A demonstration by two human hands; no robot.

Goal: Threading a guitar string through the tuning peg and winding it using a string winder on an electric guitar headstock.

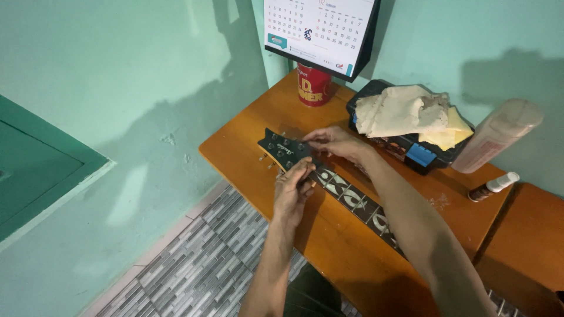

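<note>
Green fills the left of the view: a painted wall (117, 117) with a darker green frame (41, 170) set into it, and below it a floor of grey tiles (217, 252). To the right of that stands an orange wooden table (247, 147), and on it lies a guitar neck (352, 199) running from the upper left toward the lower right, with pale inlays along its dark fingerboard. Its black headstock (282, 149) lies near the table's left edge, its tuning pegs showing on both sides.

The left hand (292, 191) comes up from below and rests against the near side of the neck just behind the headstock, fingers curled around the edge in a loose grip. The right hand (335, 141) reaches across from the right, its fingertips pinched at the far side of the headstock, by the pegs; what exactly they pinch is too small to tell.

Behind the headstock a red can (313, 85) stands at the back of the table, under a wall calendar (320, 32). Further right sits a black case (405, 144) with a crumpled beige cloth (399, 111) and a yellow cloth (452, 132) on top. Beside it leans a pale spray bottle (496, 135), and near that lies a small brown bottle (492, 186) with a white cap.
</note>
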